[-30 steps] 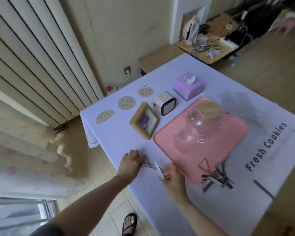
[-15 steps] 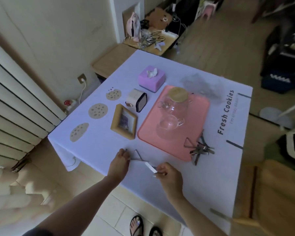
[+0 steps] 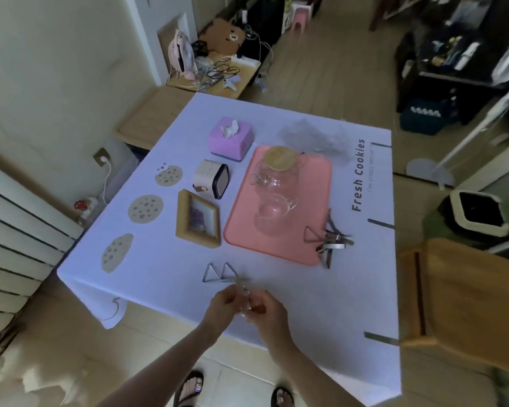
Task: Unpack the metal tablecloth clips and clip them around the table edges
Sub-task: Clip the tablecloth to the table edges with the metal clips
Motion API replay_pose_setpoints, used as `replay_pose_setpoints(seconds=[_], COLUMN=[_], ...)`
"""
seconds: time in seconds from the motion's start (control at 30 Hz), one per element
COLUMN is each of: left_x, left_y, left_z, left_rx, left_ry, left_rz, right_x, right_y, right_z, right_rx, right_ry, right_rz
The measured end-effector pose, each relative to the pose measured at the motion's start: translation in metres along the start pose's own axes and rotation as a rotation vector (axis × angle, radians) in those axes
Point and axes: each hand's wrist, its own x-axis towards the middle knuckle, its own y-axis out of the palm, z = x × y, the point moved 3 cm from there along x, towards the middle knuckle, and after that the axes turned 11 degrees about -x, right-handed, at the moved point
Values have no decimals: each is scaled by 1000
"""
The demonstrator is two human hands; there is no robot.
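Head view: L hand [image 3: 222, 306] & R hand [image 3: 265, 309] meet over the near edge of the table [image 3: 321, 312]. Fingers [image 3: 231, 295] of both are curled in, pinching 1 held clip [image 3: 241, 284] between them. Its thin metal tip sticks out just past the fingertips. It's blurred, so can't tell the exact grip.

Just beyond the fingers, a bit to their left, 2 loose clips [image 3: 218, 273] lie side by side on the cloth [image 3: 165, 259], triangle loops showing.

Farther out, right of the fingers: 1 tangled clip pile [image 3: 334, 240], count unclear, at the near right corner of 1 pink tray [image 3: 276, 251]. One loop overlaps the tray rim. On the tray: 1 glass teapot [image 3: 276, 171] w/ wooden lid, 1 glass cup [image 3: 274, 214].

Beyond the fingers, left of the tray: 1 wooden photo frame [image 3: 199, 218], 1 small white box [image 3: 210, 179] w/ dark face, 1 purple tissue box [image 3: 231, 139]. 3 cookie prints [image 3: 145, 208] run along the cloth's left side. Far off: 1 crumpled clear bag [image 3: 315, 136].
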Motion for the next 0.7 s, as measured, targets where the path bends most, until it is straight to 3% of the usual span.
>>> replay_pose_setpoints(seconds=[0.27, 0.4, 0.47, 0.53, 0.7], left_x=[10, 10, 7, 1, -11], left_y=[-39, -60, -64, -64, -67], left_z=[0, -1, 2, 7, 19], left_rx=[-14, 16, 24, 8, -13], left_ry=[-81, -72, -95, -148, -184], left_rz=[191, 262, 282, 302, 237], right_x=[-16, -27, -34, -39, -43], right_y=[56, 87, 100, 110, 119], right_z=[2, 3, 6, 1, -15], right_rx=[50, -189, -178, -152, 125], right_ry=[-84, -75, -42, -4, 112], right_rz=[-290, -497, -574, -596, -398])
